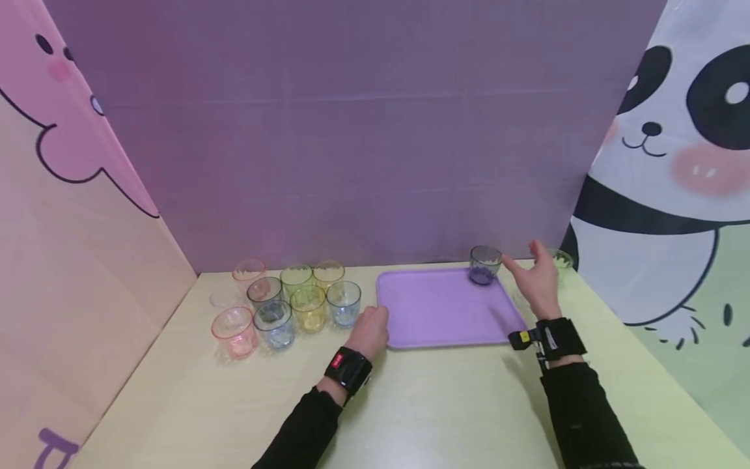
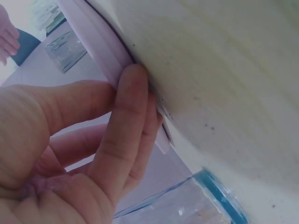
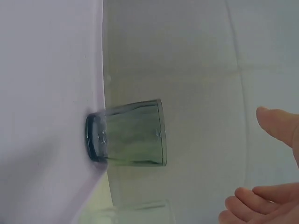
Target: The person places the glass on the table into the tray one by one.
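L hand [image 1: 369, 327] pinches left rim of purple tray [image 1: 436, 312], nearer end; R hand [image 1: 538, 284], thumb & fingers spread, empty, beside dark glass [image 1: 485, 268] at tray's far-right corner. Poss. tip-over of glass: L-hand tug or R-thumb knock.

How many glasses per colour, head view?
Pink glasses: 2
Blue glasses: 2
Yellow glasses: 2
Green glasses: 2
Dark grey glasses: 2
Clear glass (faint): 1
Total: 11
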`<state>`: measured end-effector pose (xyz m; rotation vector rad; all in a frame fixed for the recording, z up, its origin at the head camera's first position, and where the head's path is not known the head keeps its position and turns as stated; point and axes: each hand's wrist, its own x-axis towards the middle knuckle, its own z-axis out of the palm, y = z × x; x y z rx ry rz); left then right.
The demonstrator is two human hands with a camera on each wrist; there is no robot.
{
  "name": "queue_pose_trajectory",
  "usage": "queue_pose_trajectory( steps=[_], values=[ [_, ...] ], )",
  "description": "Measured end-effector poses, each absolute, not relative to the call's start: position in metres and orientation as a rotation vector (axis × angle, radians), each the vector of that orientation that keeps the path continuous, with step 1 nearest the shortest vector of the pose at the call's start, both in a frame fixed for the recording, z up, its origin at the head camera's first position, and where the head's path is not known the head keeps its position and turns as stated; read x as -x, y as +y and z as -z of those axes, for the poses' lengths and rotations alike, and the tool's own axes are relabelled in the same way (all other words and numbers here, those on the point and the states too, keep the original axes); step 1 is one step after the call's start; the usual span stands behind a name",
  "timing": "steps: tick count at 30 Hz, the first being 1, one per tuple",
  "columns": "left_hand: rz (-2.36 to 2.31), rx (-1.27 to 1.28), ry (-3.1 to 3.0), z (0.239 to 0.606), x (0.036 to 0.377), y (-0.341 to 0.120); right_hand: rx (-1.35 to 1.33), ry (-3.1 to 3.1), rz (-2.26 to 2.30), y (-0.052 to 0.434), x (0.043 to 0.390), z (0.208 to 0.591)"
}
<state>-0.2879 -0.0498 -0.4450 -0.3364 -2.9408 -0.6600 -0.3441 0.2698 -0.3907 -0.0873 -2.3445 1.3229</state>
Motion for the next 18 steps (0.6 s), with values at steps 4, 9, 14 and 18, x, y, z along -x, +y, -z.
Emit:
queue_pose_trajectory(
  steps=[4, 9, 14, 18],
  values=[
    [0.650, 0.346, -2.937, 0.445, 0.287, -0.051, 0.085, -2.382, -1.224, 0.274, 0.341, 0.396],
    [0.654, 0.340, -2.940, 0.445, 0.286, -0.051, 0.082, -2.410, -1.129, 0.282, 0.340, 0.400],
    [0.682, 0.343, -2.941, 0.445, 0.286, -0.051, 0.086, -2.469, -1.019, 0.296, 0.341, 0.405],
    [0.680, 0.359, -2.927, 0.446, 0.286, -0.051, 0.153, -2.541, -0.975, 0.306, 0.342, 0.410]
  ],
)
